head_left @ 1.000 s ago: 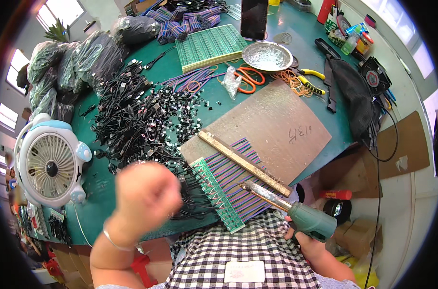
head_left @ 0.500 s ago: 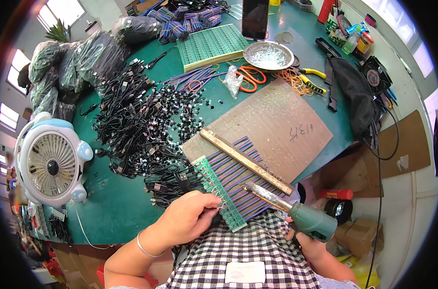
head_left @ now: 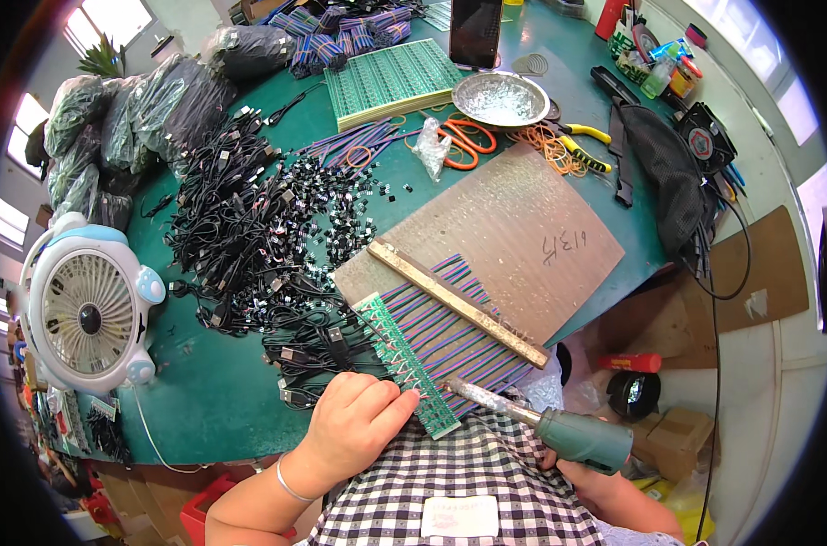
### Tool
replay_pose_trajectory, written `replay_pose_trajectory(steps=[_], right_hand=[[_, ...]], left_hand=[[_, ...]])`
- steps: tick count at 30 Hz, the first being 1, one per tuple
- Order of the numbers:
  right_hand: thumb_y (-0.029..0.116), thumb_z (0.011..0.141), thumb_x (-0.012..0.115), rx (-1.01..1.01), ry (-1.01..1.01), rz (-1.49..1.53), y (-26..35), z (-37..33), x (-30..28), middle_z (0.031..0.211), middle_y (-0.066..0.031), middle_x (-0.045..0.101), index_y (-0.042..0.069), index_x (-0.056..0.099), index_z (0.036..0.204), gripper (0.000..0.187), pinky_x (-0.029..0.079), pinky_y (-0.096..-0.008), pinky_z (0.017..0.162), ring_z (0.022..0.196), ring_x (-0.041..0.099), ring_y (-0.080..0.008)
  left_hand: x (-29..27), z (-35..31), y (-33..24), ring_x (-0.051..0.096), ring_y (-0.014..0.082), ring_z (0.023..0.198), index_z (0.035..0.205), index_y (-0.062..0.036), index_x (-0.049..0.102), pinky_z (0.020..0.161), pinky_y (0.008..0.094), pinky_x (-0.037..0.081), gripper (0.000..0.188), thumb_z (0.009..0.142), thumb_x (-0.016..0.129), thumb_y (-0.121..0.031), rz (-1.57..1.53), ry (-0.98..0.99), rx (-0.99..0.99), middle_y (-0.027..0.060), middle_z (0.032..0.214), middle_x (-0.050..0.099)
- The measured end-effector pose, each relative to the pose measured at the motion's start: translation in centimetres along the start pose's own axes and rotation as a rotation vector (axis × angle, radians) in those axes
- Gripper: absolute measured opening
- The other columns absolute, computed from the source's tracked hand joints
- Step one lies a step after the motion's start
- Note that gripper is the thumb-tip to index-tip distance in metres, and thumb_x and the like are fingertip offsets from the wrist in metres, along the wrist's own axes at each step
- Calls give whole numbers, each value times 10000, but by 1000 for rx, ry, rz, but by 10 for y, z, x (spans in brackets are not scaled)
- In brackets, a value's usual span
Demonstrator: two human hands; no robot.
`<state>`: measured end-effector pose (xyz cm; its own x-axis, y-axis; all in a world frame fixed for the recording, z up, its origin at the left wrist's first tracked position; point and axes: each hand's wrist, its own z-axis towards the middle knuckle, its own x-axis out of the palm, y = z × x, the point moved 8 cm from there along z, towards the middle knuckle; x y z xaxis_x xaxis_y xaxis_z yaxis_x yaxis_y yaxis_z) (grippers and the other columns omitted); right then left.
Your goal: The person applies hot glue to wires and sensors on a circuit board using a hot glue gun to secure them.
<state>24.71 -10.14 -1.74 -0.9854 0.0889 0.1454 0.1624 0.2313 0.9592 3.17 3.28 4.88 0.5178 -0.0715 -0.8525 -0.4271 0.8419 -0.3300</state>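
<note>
A narrow green circuit board strip [head_left: 386,335] lies slanted at the near table edge, with several purple, blue and dark wires [head_left: 429,320] running from it to the right. Pressed over those wires is a wooden bar [head_left: 459,303], lying on a brown board [head_left: 523,214]. My left hand [head_left: 359,423] has its fingers pinched together at the strip's near part; what they hold there is too small to make out. My right hand [head_left: 588,478] grips the green handle of a soldering iron [head_left: 584,442]. The iron's tip touches or nearly touches the strip near my left fingertips.
Black cables [head_left: 222,214] and small connectors are heaped on the left, beside a white fan [head_left: 88,314]. Behind are stacked green circuit boards [head_left: 395,77], orange scissors [head_left: 473,141], a metal bowl [head_left: 500,98] and yellow-handled pliers [head_left: 586,150]. A phone [head_left: 474,32] stands upright farther back.
The soldering iron has moved left and down, bringing its tip from over the wires to the strip. My left hand has turned slightly, staying pinched at the strip.
</note>
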Motion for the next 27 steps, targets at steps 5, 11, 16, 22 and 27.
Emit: replay_pose_trajectory(steps=[5,11,16,22,27], right_hand=[[173,765,701,-14,10,-263,-3,2,1,767,-92,623,-35,575,1018,350,481,-273,635,672,592,-155],[116,774,683,-71,25,-277,8,4,7,802,-80,627,-27,570,1037,320,481,-269,653,701,600,-143],[88,784,666,-84,21,-347,14,5,11,824,-62,633,-17,576,1029,281,487,-266,664,723,609,-128],[87,763,670,-50,-18,-322,6,4,7,802,-43,648,13,622,957,213,492,-274,652,685,614,-128],[114,761,673,-364,-20,-666,33,6,16,790,-49,649,4,624,945,220,495,-270,649,664,617,-136]], left_hand=[[1,1,2,502,184,659,856,-81,641,600,320,384,240,623,662,-28,-18,10,-5,5,717,524],[2,-1,1,498,181,653,845,-84,638,592,323,376,234,617,664,-34,-6,-3,1,0,712,516],[3,1,0,496,179,645,835,-84,639,589,322,372,222,618,666,-40,-5,-8,4,-2,707,512],[3,2,0,491,177,633,823,-77,641,580,319,366,204,624,668,-43,-5,10,7,-1,692,502],[5,4,0,488,165,691,824,-75,615,618,294,382,120,712,635,-112,31,79,10,6,723,476]])
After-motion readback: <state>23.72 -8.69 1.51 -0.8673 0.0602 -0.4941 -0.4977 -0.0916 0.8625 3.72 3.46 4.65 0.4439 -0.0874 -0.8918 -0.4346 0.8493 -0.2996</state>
